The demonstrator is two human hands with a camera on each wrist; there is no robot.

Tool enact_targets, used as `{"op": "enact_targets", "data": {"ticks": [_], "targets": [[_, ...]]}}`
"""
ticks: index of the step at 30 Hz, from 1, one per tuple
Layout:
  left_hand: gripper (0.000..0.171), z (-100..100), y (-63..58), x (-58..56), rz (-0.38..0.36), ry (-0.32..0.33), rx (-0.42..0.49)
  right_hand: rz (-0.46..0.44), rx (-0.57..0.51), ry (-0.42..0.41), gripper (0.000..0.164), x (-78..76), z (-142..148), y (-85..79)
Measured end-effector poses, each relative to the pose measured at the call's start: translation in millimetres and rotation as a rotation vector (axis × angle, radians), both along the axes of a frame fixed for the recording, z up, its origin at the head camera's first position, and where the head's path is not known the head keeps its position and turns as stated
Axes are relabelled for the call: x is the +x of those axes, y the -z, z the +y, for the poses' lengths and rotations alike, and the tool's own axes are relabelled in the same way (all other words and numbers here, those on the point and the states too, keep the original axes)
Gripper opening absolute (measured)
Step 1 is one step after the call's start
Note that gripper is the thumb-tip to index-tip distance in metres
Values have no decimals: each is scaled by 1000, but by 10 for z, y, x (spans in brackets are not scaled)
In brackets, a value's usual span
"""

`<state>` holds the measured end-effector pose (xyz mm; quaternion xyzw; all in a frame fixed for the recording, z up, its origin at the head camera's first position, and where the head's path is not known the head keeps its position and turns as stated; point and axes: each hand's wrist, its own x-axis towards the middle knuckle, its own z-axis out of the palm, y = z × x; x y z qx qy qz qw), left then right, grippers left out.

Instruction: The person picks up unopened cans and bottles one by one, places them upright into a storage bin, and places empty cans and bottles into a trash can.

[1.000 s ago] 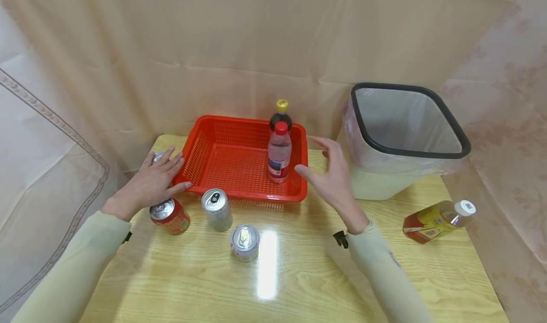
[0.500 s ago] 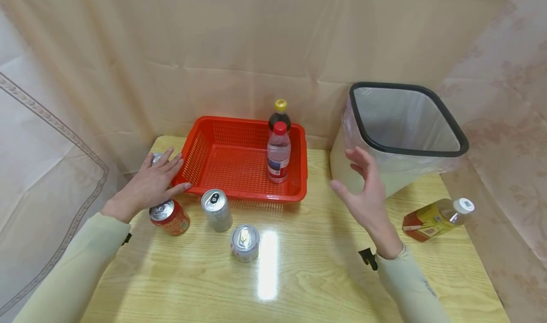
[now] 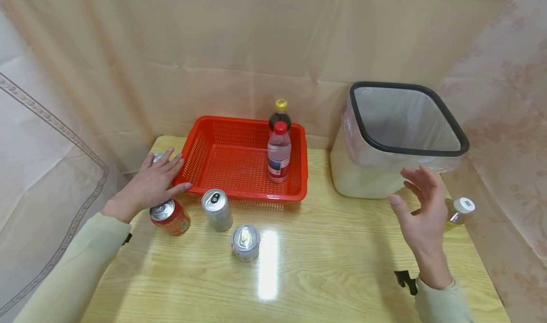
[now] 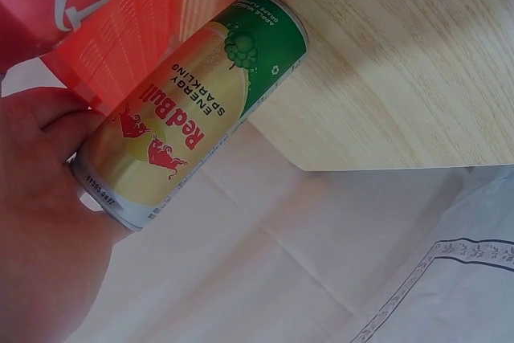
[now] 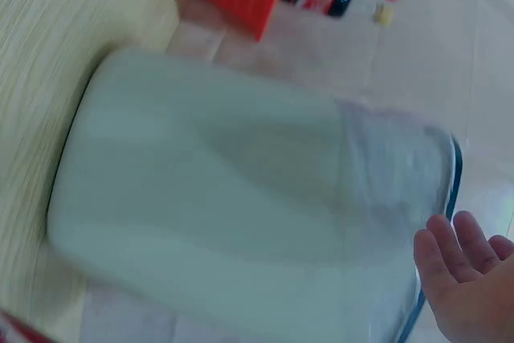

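Observation:
My left hand (image 3: 150,186) lies with spread, straight fingers at the left edge of the red basket (image 3: 239,195). Beneath and beside it in the left wrist view stands a gold and green Red Bull can (image 4: 193,110), mostly covered by the hand in the head view. A red soda can (image 3: 176,221) is just in front of that hand. My right hand (image 3: 425,221) hovers on the right, fingers loosely bent with nothing between them. Behind it is a bottle of reddish-brown drink with a white cap (image 3: 464,206), partly hidden by the hand.
In the basket's right end stand a clear bottle with a red cap (image 3: 278,154) and a dark bottle with a yellow cap (image 3: 280,118). Two silver cans, one (image 3: 217,211) and another (image 3: 245,244), are in front. A lined trash bin (image 3: 363,175) stands at the back right.
My right hand has moved from beside the basket's right edge, past the front of the bin, to the bottle on the right. The left hand has stayed in place.

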<state>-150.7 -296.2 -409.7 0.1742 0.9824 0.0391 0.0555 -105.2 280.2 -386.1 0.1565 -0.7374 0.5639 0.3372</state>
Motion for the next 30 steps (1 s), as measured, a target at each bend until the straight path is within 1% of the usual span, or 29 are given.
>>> {"op": "enact_targets", "data": {"ticks": [3, 6, 8, 10, 12, 15, 18, 23, 24, 27, 30], "targets": [[84, -2, 4, -6, -9, -3, -2, 2, -29, 53, 65, 69, 150, -7], [84, -6, 10, -11, -13, -7, -10, 13, -90, 113, 62, 115, 292, -9], [84, -9, 13, -12, -15, -10, -13, 14, -128, 165, 61, 133, 397, -2], [84, -10, 14, -12, -14, -10, -15, -12, -138, 240, 60, 143, 511, 13], [84, -12, 16, -13, -14, -9, -15, -63, -128, 327, 59, 153, 629, 32], [84, -10, 15, -11, -9, -6, -13, -185, -75, 451, 65, 181, 801, 59], [84, -9, 13, -10, -9, -6, -11, -304, -56, 508, 78, 201, 943, 88], [83, -5, 11, -10, -5, -2, -10, -520, -81, 512, 96, 212, 1098, 144], [83, -5, 12, -10, -3, -1, -11, -547, -117, 494, 99, 208, 1118, 162], [83, -7, 19, -12, 3, 2, -8, -602, -238, 430, 106, 184, 1175, 235], [82, -8, 23, -13, 7, 5, -8, -609, -360, 354, 110, 160, 1248, 336]]}}
